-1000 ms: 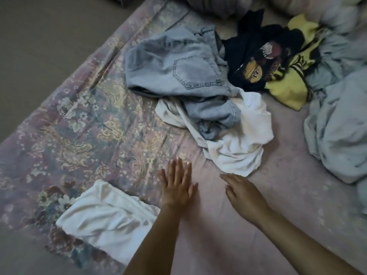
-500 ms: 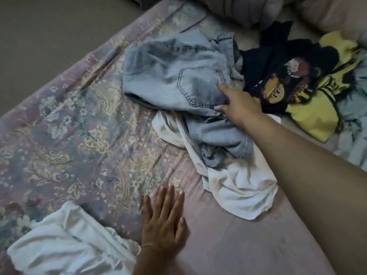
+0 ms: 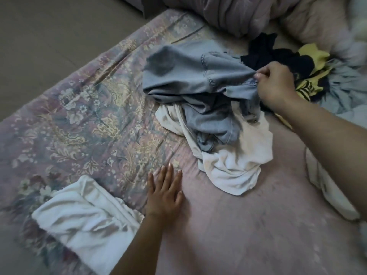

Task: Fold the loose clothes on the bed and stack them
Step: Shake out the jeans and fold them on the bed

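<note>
1 hand, r (image 3: 275,84), pinches jeans (image 3: 190,76) on bed (image 3: 248,225).

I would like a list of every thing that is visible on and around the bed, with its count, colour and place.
jeans: one, light blue, crumpled in the middle of the bed, partly over the loose white garment
loose white garment: one, white, under and in front of the jeans
folded white cloth: one, white, near left, beside the left forearm
dark and yellow garment: one, navy with yellow, behind the right hand
pale grey cloth: one, grey-blue, far right
white cloth: one, white, right edge, under the right forearm
bed cover: one, pink with flower pattern on the left
bedding: bunched, mauve, at the top
floor: grey, upper left
left hand: flat on the bed cover
right hand: pinches the jeans
</note>
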{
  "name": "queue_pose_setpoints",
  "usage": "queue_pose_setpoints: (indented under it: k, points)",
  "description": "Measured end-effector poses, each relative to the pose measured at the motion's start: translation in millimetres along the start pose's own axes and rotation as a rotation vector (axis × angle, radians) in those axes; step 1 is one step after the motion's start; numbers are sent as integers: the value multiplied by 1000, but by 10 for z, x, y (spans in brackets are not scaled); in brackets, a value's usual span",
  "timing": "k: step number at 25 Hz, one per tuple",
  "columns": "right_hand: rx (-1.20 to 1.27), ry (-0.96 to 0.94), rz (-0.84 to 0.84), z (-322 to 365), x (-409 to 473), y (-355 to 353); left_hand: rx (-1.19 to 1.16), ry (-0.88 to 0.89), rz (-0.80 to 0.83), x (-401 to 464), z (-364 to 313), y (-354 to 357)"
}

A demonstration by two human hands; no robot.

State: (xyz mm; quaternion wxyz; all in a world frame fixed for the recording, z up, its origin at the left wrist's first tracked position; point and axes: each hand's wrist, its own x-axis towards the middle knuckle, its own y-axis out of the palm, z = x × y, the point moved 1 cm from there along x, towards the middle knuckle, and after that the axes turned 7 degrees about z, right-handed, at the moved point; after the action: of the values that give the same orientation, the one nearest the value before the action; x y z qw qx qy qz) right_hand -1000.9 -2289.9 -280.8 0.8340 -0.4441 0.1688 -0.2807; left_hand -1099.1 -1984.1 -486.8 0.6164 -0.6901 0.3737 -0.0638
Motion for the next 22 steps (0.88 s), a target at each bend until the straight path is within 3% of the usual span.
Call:
queue_pose_setpoints:
  k: [1, 3, 5, 7, 11, 14, 16, 19, 22]
  points:
    - [68, 27, 13, 67, -100, -229, -67, -20, 12, -72, -35, -207]
    - [220, 100, 51, 249, -373, -652, -163, 22, -191, -262, -140, -806]
    - [362, 183, 123, 455, -612, -966, -208, 150, -435, -460, -283, -1544]
    - [423, 229, 173, 757, -887, -1368, -281, 357, -571, -642, -546, -2420]
    - [456, 214, 193, 1439, -1453, -2329, -234, 671, -603, -1100, -1318, -4000]
    - [576, 222, 264, 1835, -1817, -2974, -68, 915, -713, -1455, -1754, -4692]
    - [741, 226, 245, 1972, -2025, -3414, -96, 1041, -815, -1684, -1980, -5023]
    - [1034, 151, 317, 2020, -2337, -3966, -191, 1145, -926, -1923, -2300, -5434]
    - [1239, 109, 389, 1914, -2670, -4292, -392, 1071, -841, -2075, -2576, -5773]
